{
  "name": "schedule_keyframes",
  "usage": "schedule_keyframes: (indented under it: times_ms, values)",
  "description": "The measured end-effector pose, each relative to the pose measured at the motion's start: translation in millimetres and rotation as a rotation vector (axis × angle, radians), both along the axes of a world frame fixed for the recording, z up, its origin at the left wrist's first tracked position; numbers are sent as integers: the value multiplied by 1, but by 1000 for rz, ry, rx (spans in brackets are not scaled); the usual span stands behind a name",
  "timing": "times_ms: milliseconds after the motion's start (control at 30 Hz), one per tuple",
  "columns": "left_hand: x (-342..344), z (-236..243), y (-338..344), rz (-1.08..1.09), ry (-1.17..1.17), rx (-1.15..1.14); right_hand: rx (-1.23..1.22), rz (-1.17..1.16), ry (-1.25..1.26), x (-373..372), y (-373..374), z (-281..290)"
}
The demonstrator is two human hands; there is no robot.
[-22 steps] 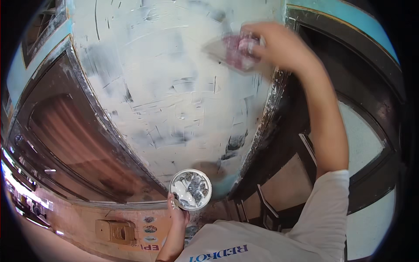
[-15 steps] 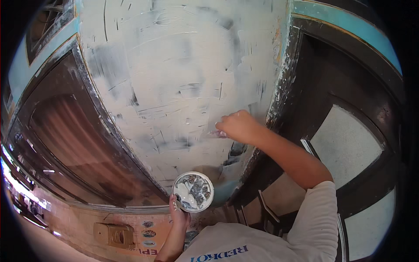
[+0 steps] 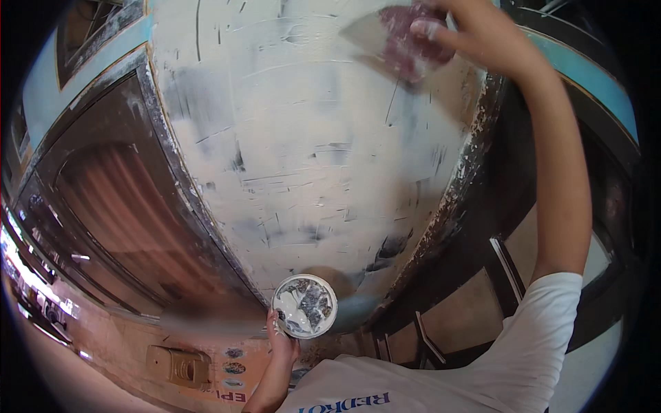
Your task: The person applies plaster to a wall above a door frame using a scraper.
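Observation:
My left hand is closed round the side of a round white tub, held low in front of me. White paste lies in the tub, smeared over its greyish inside. High on the right, my right hand grips a dark red putty spreader. The spreader lies close against the wall, though I cannot tell if its whole edge touches. Off-white filler coats this wall unevenly, with grey-blue patches and dark streaks showing through.
To the left is a dark-framed glass door with a reddish curtain behind it. A dark wooden door frame borders the wall on the right. Below left, a tan plastic stool stands on the floor beside a printed orange sheet.
My right hand has swept up and to the right with the spreader, from the lower middle of the wall to its upper right. The left hand and tub stay nearly in place.

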State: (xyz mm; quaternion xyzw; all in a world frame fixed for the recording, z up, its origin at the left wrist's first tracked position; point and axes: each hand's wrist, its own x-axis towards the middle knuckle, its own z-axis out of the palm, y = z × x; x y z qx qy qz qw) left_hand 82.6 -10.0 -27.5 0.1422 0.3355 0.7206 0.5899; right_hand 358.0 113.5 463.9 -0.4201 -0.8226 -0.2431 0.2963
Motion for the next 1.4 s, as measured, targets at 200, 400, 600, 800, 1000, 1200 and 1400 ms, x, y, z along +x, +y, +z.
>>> schedule_keyframes:
  times_ms: [200,400,600,800,1000,1200,1400]
  values:
    - [-15,0,-4,-29,3,-13,-271,199,-542,-83,25,-141]
    - [-20,-6,-11,-38,-35,-24,-99,132,-702,-111,65,-178]
    - [-34,-3,-16,55,-80,-30,118,-167,-471,-101,46,-27]
    - [-39,0,-12,58,-68,-4,262,70,-190,-66,18,32]
    - [-42,9,-12,53,-61,-94,-111,60,-428,-109,9,-32]
    - [-43,-3,-4,18,-74,-51,-219,106,-698,-143,42,-120]
    - [-60,-22,-7,90,-47,9,88,-244,-457,-133,67,-9]
